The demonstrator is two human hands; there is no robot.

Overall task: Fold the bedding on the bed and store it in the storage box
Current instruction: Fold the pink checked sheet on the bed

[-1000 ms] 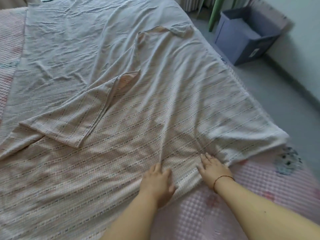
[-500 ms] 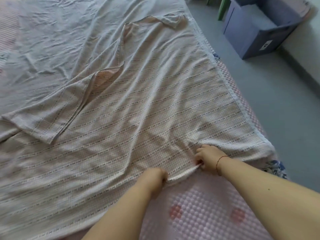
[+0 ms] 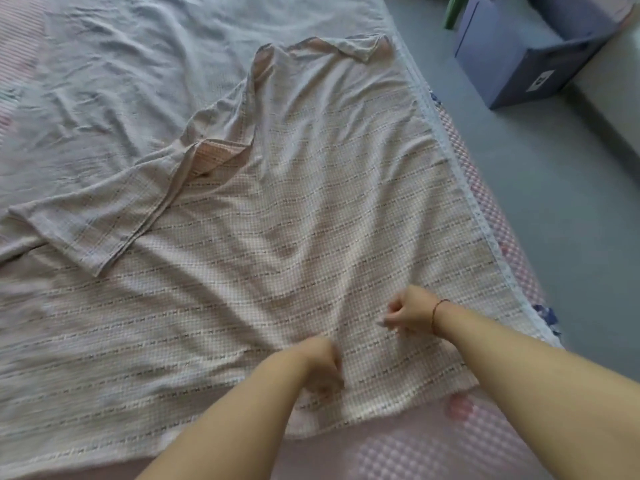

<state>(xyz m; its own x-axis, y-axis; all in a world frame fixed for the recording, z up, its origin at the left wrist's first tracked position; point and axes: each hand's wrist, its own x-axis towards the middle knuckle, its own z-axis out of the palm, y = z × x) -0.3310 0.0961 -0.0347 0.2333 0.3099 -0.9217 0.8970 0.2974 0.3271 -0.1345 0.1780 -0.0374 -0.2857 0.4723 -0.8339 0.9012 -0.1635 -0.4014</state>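
A thin checked blanket with dark stripes lies spread over the bed, its upper left corner folded back onto itself. Both my hands hover low over its near part, a little in from the near hem. My left hand has its fingers curled down into the cloth. My right hand, with a red string at the wrist, is curled too and seems to pinch the fabric; creases run towards it. The blue storage box stands open on the floor at the upper right.
Under the blanket lie a grey sheet and a pink quilted mattress cover. The bed's right edge runs diagonally beside the grey floor. A green leg stands left of the box.
A second ago both hands lay flat at the hem. They then gripped it, and the hem now lies nearer to me, behind the curled hands.
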